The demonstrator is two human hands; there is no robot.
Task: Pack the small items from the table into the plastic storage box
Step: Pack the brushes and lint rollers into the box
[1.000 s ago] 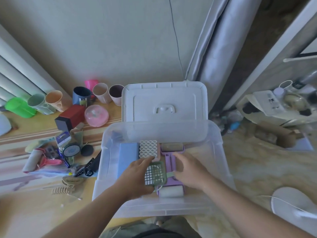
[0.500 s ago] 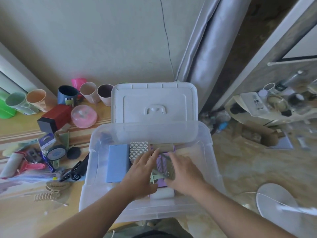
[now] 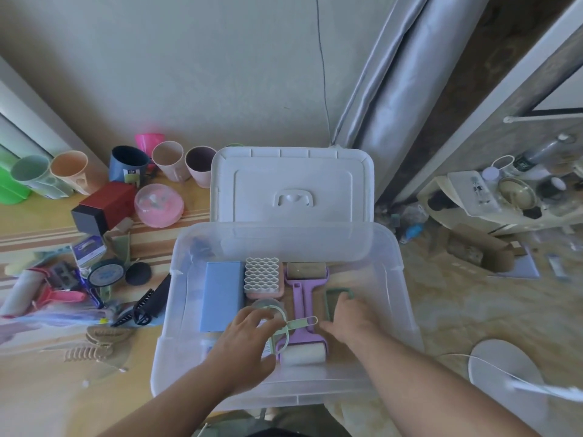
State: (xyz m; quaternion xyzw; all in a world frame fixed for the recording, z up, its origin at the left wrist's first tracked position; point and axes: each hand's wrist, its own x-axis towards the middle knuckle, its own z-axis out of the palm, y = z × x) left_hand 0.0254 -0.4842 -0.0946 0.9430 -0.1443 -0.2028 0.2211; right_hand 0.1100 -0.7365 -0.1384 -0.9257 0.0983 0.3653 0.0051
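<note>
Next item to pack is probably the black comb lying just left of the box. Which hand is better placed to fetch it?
Left. The left hand is over the box's left half, nearer the black comb. The right hand rests on a green frame at the far side.

The plastic storage box [image 3: 397, 279] is open from above, its lid [image 3: 291, 184] propped behind. Bare floor shows at its right end; a blue block [image 3: 220, 294] and purple rollers [image 3: 303, 310] crowd the rest.
</note>
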